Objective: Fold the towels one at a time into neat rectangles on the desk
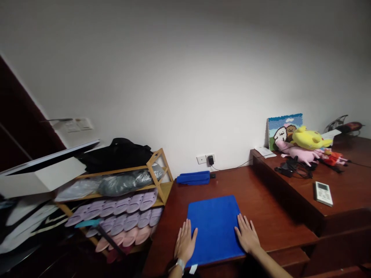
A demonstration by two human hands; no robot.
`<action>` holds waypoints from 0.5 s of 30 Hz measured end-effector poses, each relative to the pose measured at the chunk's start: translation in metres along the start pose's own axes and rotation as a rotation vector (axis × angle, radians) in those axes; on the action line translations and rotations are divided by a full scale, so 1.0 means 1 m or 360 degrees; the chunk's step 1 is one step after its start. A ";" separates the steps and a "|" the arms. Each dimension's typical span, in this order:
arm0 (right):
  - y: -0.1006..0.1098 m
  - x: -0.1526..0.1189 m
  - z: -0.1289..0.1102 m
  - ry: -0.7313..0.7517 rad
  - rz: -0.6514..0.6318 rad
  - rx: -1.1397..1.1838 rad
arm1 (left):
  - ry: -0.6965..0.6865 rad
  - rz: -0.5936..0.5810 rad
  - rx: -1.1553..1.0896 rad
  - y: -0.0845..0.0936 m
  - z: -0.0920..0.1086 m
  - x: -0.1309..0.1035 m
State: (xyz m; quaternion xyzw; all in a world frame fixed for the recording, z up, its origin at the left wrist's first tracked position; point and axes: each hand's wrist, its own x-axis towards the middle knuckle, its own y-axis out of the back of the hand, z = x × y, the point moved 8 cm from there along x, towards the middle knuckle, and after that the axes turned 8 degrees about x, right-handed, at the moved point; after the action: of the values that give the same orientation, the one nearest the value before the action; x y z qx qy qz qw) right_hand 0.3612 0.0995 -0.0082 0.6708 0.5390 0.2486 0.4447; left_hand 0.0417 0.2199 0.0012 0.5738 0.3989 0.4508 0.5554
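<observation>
A flat blue rectangular piece [215, 227], like a folded cloth or mat, lies on the dark red wooden desk [249, 193]. A small white tag [193, 269] sticks out at its near left corner. My left hand [186, 240] rests flat along the left edge, palm down, fingers stretched forward, with a silvery watch or bracelet at the wrist. On the opposite edge my right hand [247, 233] lies palm down too, fingers apart, its thumb over the blue surface. Neither hand holds anything.
Another folded blue item [193, 178] lies against the wall by a socket with a black plug [210, 160]. A shoe rack [165, 189] with several clogs stands left. On the raised right desk are plush toys [308, 138], black cables [294, 168] and a white remote [323, 193].
</observation>
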 end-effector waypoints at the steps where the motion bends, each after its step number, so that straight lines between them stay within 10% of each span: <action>1: 0.001 0.005 0.000 -0.0025 -0.0028 0.0012 | 0.0000 0.0013 0.0003 -0.003 0.000 0.001; 7: 0.030 0.049 -0.019 0.0033 0.0058 -0.0020 | -0.0010 0.0023 0.0008 -0.005 -0.003 0.001; 15: 0.012 0.071 -0.016 0.0057 0.0080 -0.0052 | 0.0017 0.0033 0.0036 -0.004 -0.002 0.000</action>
State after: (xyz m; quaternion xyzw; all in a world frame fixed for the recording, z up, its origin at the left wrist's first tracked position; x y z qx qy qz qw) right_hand 0.3755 0.1715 -0.0001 0.6723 0.5255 0.2803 0.4396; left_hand 0.0401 0.2211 -0.0026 0.5818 0.4008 0.4551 0.5420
